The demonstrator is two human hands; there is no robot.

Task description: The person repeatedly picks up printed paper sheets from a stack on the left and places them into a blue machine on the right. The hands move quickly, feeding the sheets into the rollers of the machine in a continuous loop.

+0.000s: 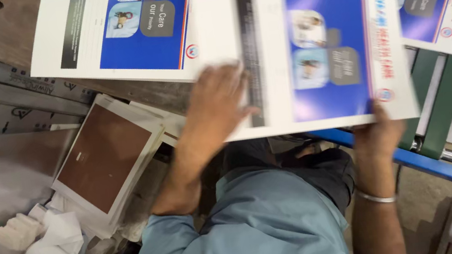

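Even, soft indoor light is seen across the whole view, with no harsh glare. The printed sheet (309, 53) and the left hand (218, 108) are smeared by motion blur. Shadow is gathered beneath the sheet. The brown board (104, 156) is rendered more sharply.

I see little room: printed sheets (309, 53) crowd ahead, a brown-faced stack (104, 159) left, a blue rail (432, 168) right.
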